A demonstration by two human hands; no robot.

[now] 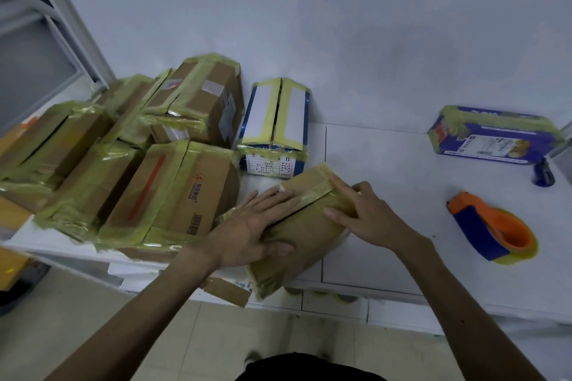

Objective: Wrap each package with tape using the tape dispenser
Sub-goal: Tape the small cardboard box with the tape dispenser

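1. The package (297,244) lies askew at the front edge of the desk (402,226). Its near end hangs over that edge, just beside the pile of taped boxes (154,170) on the desk's left side.
2. The left hand (257,223) lies flat on top of it, fingers straight and slightly spread, thumb along the near side. The right hand (371,216) presses the tape (312,195) with a straight forefinger, thumb against the package's right side. Its other fingers are curled and hold nothing.
3. The package looks like light cardboard, fairly stiff but dented under the glossy wrap. The tape skin is probably slippery, so flat palms on the top and sides should hold better than a pinch. The overhang could let it tip.
4. The dispenser (492,226) rests toward the desk's right edge, well apart from both hands.
5. The package's underside and far end are hidden, and I cannot tell whether the seam is fully covered. The label (280,190) under the left hand is unreadable. The round shapes (340,297) below the front edge are too dim to name.
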